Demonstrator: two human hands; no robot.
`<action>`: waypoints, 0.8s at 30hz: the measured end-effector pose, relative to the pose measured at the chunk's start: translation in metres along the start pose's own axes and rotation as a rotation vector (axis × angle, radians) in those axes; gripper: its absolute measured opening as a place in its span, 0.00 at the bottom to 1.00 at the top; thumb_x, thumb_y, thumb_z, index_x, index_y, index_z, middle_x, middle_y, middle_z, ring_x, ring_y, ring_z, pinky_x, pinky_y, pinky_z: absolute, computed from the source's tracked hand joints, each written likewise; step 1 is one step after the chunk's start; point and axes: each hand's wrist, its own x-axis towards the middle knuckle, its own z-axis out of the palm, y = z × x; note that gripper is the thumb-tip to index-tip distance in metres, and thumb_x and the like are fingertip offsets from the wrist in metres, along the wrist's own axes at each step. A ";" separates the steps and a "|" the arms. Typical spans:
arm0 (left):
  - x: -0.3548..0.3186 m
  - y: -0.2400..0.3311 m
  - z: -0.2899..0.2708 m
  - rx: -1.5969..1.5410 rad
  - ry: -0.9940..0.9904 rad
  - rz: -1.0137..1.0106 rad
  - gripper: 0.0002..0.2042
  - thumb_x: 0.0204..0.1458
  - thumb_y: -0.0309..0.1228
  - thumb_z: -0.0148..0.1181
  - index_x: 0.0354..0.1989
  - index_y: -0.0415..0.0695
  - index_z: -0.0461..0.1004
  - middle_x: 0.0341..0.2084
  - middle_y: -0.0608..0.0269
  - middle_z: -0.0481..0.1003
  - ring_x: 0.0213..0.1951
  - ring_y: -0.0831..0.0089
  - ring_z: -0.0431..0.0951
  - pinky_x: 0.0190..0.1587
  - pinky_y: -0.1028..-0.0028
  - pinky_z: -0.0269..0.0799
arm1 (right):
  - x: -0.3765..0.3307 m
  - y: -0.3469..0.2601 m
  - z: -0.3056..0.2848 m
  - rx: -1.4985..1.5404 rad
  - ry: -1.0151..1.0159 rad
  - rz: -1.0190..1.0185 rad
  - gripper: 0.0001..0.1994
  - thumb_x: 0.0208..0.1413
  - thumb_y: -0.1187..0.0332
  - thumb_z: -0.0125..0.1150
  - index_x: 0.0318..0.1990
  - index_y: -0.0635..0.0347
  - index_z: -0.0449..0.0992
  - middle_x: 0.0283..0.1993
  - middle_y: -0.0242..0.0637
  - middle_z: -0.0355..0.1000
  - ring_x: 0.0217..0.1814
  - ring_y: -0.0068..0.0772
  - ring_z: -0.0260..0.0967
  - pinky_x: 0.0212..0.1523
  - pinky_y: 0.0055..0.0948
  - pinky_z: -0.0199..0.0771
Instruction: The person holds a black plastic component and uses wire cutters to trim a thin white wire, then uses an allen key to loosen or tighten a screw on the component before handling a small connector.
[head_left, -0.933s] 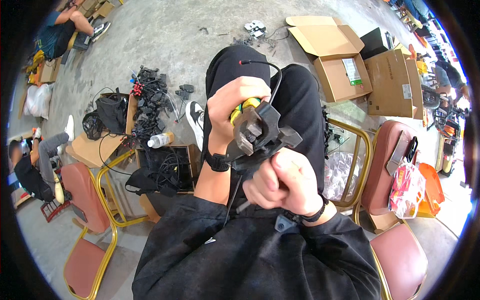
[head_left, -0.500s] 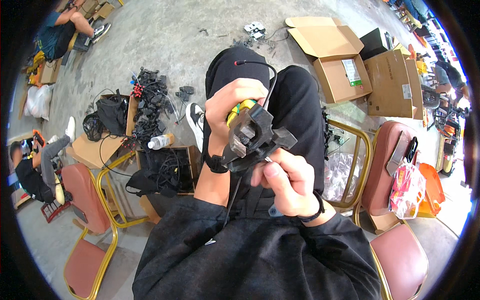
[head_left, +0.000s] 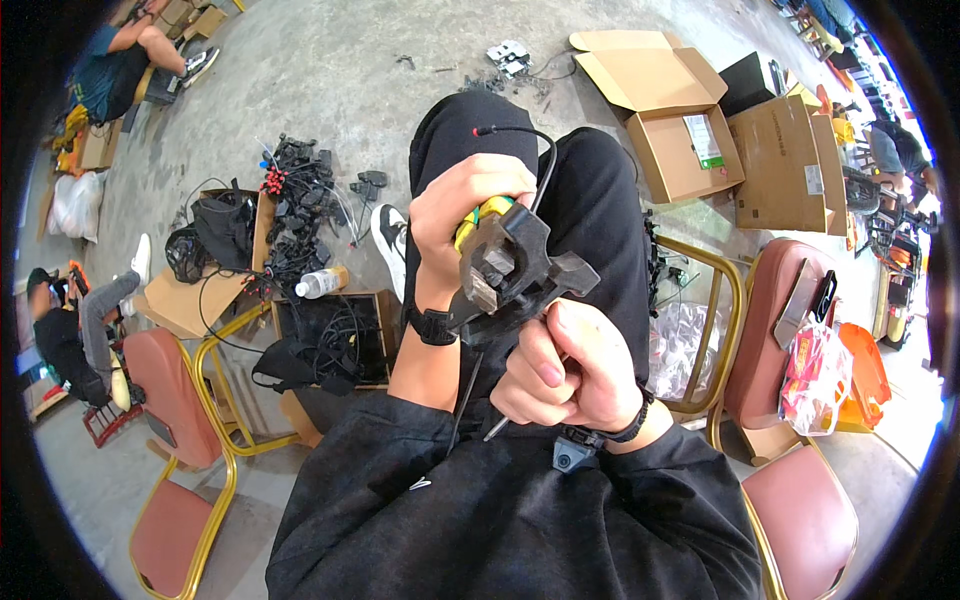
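Note:
My left hand (head_left: 458, 212) is wrapped round a black plastic device (head_left: 520, 265) with angular prongs and metal-grey blocks in its middle. Yellow and green parts (head_left: 472, 228) of it show under my fingers. From its far side a black cable (head_left: 551, 160) with a red-ringed tip loops up over my left knee. My right hand (head_left: 575, 370) is curled just below the device, its thumb and forefinger at the device's lower edge. A thin metal rod (head_left: 494, 433) sticks out from the underside of that fist, pointing down and left; its other end is hidden.
A small grey camera (head_left: 570, 452) sits by my right wrist. To the left lie a pile of black parts (head_left: 300, 210), a bottle (head_left: 322, 283) and a box of cables (head_left: 345, 345). Open cardboard boxes (head_left: 690, 150) stand far right. Red-padded chairs (head_left: 175, 395) flank me; other people sit farther off.
My right hand has turned and curled into a fist; the thin metal rod now points down and left from it. The small camera by my right wrist has come into sight. The left hand barely moved.

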 end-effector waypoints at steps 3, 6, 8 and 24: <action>-0.003 -0.004 0.002 0.001 0.035 0.019 0.08 0.35 0.19 0.59 0.26 0.36 0.69 0.22 0.57 0.72 0.24 0.69 0.73 0.26 0.77 0.68 | 0.002 0.002 0.002 0.158 -0.030 0.026 0.19 0.63 0.59 0.33 0.24 0.60 0.61 0.13 0.24 0.45 0.13 0.19 0.41 0.17 0.22 0.44; -0.002 -0.002 0.002 -0.011 0.033 -0.014 0.08 0.35 0.18 0.58 0.26 0.36 0.69 0.22 0.58 0.72 0.24 0.70 0.73 0.26 0.77 0.68 | 0.002 -0.002 0.001 0.210 0.015 0.144 0.20 0.62 0.55 0.32 0.21 0.55 0.60 0.15 0.26 0.51 0.17 0.20 0.45 0.21 0.23 0.48; -0.001 -0.002 0.001 0.003 0.021 -0.009 0.08 0.35 0.18 0.58 0.26 0.36 0.69 0.22 0.58 0.72 0.24 0.70 0.73 0.26 0.77 0.68 | 0.002 0.000 0.001 0.171 0.017 0.106 0.21 0.62 0.54 0.33 0.21 0.55 0.60 0.16 0.26 0.51 0.18 0.21 0.45 0.21 0.23 0.48; -0.006 -0.005 0.004 -0.022 0.071 -0.010 0.08 0.35 0.18 0.57 0.26 0.35 0.68 0.22 0.56 0.72 0.24 0.70 0.73 0.27 0.78 0.69 | 0.003 0.011 0.000 -0.302 0.257 -0.238 0.16 0.60 0.62 0.44 0.31 0.67 0.72 0.32 0.38 0.70 0.31 0.25 0.58 0.36 0.28 0.59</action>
